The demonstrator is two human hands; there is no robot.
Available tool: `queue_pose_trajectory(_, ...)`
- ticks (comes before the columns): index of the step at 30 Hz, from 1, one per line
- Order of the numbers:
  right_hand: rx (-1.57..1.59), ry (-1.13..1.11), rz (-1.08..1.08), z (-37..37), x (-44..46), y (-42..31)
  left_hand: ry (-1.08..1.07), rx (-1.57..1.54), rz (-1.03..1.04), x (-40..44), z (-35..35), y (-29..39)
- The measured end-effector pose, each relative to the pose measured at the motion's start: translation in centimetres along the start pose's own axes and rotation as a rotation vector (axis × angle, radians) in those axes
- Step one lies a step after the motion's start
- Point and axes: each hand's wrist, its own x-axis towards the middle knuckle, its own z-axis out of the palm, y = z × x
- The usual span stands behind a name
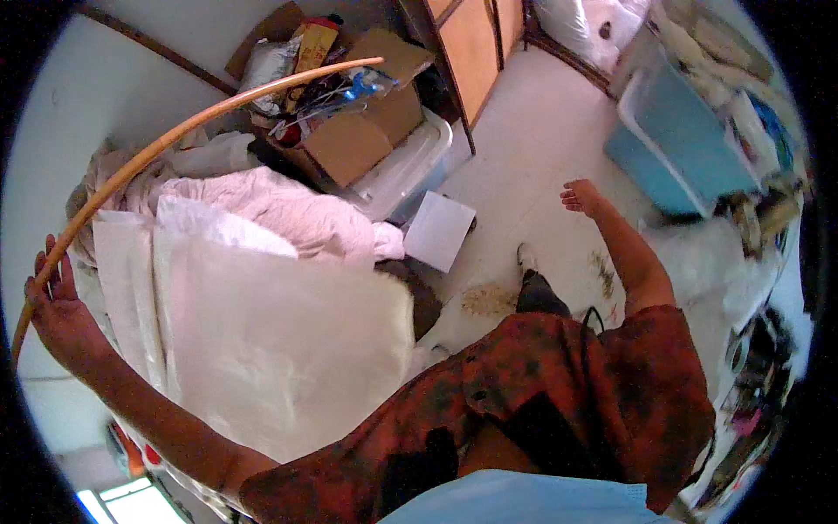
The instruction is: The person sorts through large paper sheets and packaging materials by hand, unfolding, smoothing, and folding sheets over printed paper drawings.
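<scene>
My left hand (59,301), raised at the far left, is closed around a long light-brown wooden pole (161,142). The pole runs up and across to the right, and its tip hangs in front of a cardboard box; it looks bowed in this wide view. Its lower end leaves the picture at the left. Below the pole, large off-white sheets (279,349) are spread beside a pink cloth (288,210). My right hand (580,197) hangs over the pale floor, fingers loosely apart and holding nothing.
An open cardboard box (349,144) full of odds and ends stands on a lidded plastic bin (428,148). A white box (440,230) sits on the floor (524,166). A blue tub (663,140) stands at the right. Wooden cabinet doors (467,57) are behind, and clutter lines the right edge.
</scene>
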Motion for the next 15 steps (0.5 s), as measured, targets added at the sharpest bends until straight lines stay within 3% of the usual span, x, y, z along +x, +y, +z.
queue_pose_trajectory(3,-0.069,0.033,-0.103,-3.5,5.6,-4.7,0.033,0.038,0.015,3.3,8.4,-1.5)
queue_pose_trajectory(7,-0.265,-0.105,-0.206,-6.7,3.4,-13.8,0.041,-0.071,-0.032,7.6,17.4,-4.0)
queue_pose_trajectory(9,-0.302,-0.043,-0.237,-8.7,3.3,-16.8,0.029,-0.154,-0.057,10.8,20.5,-6.3)
queue_pose_trajectory(12,-0.372,0.065,-0.23,-13.4,7.0,-16.8,0.082,-0.102,0.002,13.3,28.1,-8.7)
queue_pose_trajectory(14,-0.08,-0.214,-0.125,-20.0,12.3,-13.6,0.144,-0.072,0.003,14.7,32.6,-10.7)
queue_pose_trajectory(15,-0.204,-0.134,-0.106,-19.8,10.9,-14.2,0.221,-0.035,-0.032,15.3,34.7,-11.9)
